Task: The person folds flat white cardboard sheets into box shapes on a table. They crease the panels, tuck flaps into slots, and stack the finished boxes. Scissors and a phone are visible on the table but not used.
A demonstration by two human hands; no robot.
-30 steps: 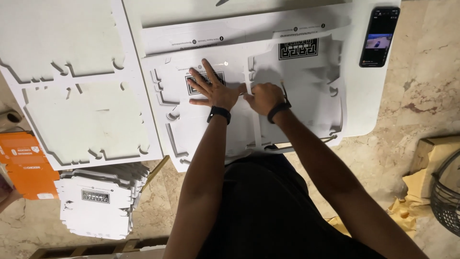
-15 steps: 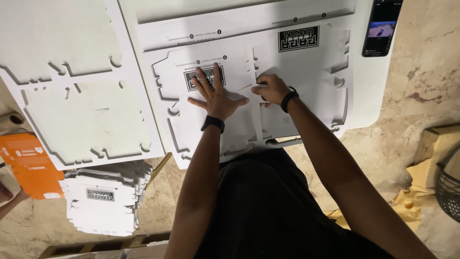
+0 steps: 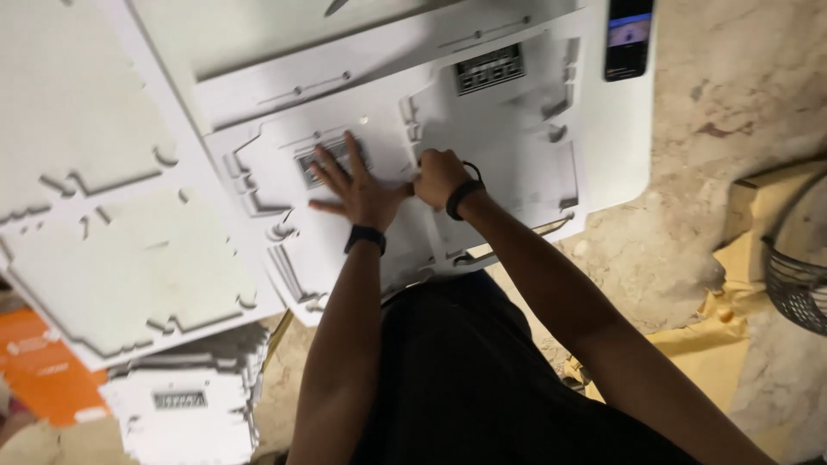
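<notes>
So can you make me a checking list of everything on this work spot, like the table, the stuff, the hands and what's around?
Surface: white tabletop, mostly covered by sheets.
Job's things: white die-cut cardboard sheet with a dark printed label, lying flat.
Clutter: second cut-out sheet on the left; stack of punched white pieces; orange sheets; phone, screen lit.
Grippers: left hand spread flat on the sheet; right hand closed in a fist on it, touching the left thumb.
Cables: nothing seen.
Surroundings: stone floor; brown paper; wire basket at the right edge.
</notes>
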